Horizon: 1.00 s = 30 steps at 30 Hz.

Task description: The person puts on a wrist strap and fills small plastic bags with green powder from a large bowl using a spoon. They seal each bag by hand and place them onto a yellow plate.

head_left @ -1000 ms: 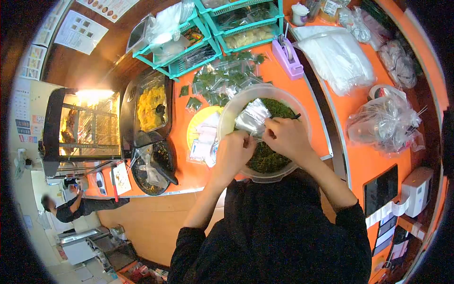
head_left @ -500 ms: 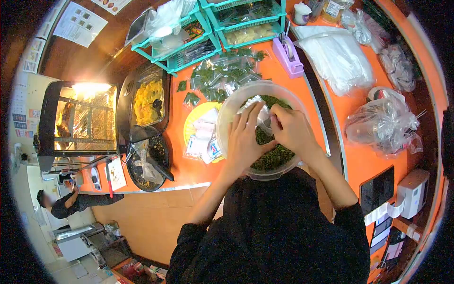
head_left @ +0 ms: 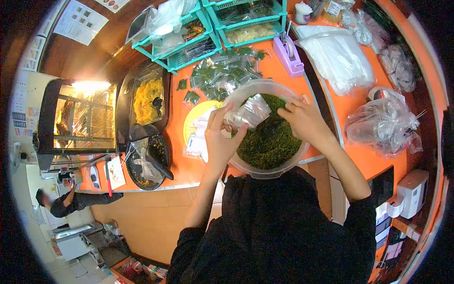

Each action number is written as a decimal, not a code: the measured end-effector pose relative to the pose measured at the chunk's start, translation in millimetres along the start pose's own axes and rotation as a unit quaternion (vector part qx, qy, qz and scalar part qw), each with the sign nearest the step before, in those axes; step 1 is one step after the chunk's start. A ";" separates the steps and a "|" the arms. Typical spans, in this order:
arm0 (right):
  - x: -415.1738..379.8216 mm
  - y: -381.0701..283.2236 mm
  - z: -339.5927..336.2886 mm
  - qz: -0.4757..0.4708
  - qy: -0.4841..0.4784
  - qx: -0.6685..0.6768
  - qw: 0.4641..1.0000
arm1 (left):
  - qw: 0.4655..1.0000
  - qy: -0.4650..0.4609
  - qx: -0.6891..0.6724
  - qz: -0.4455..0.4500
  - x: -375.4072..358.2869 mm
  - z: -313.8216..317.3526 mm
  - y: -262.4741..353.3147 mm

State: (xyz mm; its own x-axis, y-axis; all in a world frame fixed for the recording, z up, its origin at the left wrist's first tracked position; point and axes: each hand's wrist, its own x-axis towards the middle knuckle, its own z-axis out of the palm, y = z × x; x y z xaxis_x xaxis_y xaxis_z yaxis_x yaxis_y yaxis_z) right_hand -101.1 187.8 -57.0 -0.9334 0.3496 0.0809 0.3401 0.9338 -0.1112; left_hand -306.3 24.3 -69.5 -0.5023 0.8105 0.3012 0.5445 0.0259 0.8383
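Note:
A round translucent tub [head_left: 226, 154] holds a mass of chopped dark green herbs [head_left: 269, 144]. My left hand [head_left: 222, 135] is closed on small clear plastic bags [head_left: 250, 112], held over the tub's left side. They look like a small stack, though I cannot count them. Above the right part of the tub, near its rim, is my right hand [head_left: 305, 118], its fingers bent and apart, with nothing visible in them. Behind the tub lie several small clear bags filled with green herbs [head_left: 222, 73].
Left of the tub sits a yellow plate [head_left: 191, 120] with packets. Farther left are a tray of yellow food [head_left: 149, 102], a black pan [head_left: 137, 175] and a lit display case [head_left: 85, 118]. Teal baskets [head_left: 213, 47], a purple tape dispenser [head_left: 289, 57] and plastic bags [head_left: 338, 59] stand behind. Another person [head_left: 64, 203] is far left.
My hands have moved apart. The left has shifted left with the clear bags, while the right has come away from them toward the tub's right rim, uncovering more herbs.

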 end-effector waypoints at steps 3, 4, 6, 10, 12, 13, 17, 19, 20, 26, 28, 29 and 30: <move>2.3 8.3 5.7 0.011 0.066 -0.021 0.998 | 1.000 -0.002 -0.009 0.020 -2.0 -2.5 -1.9; 2.6 6.9 8.5 0.011 0.066 -0.021 0.998 | 1.000 -0.007 -0.019 0.013 -2.4 -1.2 0.4; 2.7 2.9 16.2 -0.057 0.061 -0.007 0.996 | 0.999 -0.012 -0.031 0.009 -2.9 2.1 3.4; 0.2 -3.1 36.3 -0.059 -0.034 0.069 0.995 | 1.000 -0.029 -0.006 0.007 -2.3 -0.3 7.4; 2.2 -1.7 24.5 -0.042 -0.025 0.085 0.995 | 0.999 -0.036 0.015 0.001 -5.0 -4.6 10.6; 1.7 -0.9 19.2 -0.041 -0.025 0.086 0.995 | 0.998 -0.048 0.027 -0.011 -5.1 -7.2 12.4; -3.6 4.2 -8.9 -0.010 -0.009 0.133 0.991 | 0.995 -0.084 0.052 -0.015 -4.0 -9.2 12.5; -6.9 5.2 -27.5 0.003 0.008 0.162 0.987 | 0.993 -0.107 0.039 -0.023 -5.3 -5.3 8.9; -7.9 4.4 -38.1 0.027 0.041 0.155 0.987 | 0.991 -0.131 0.026 -0.031 -6.0 -2.5 8.4; -8.8 -38.1 -39.7 0.028 0.197 0.033 0.979 | 0.984 -0.168 0.050 -0.001 -3.5 24.0 19.3; -12.2 -46.0 -35.0 0.007 0.210 -0.014 0.978 | 0.985 -0.167 0.031 -0.007 -2.4 27.9 21.1; -14.5 -46.8 -36.3 0.024 0.229 -0.014 0.973 | 0.985 -0.165 0.040 -0.018 -3.1 27.7 19.2; -15.8 -46.4 -38.1 0.040 0.248 -0.013 0.968 | 0.985 -0.163 0.050 -0.030 -3.6 26.8 19.1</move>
State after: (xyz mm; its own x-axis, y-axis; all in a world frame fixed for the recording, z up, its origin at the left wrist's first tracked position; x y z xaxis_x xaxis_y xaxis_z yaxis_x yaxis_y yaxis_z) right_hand -97.8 141.9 -15.4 -0.7357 0.4089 0.5399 0.4188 0.9012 -0.1117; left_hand -276.1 37.5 -66.7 -0.3019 0.9503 0.0759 0.5914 0.1242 0.7967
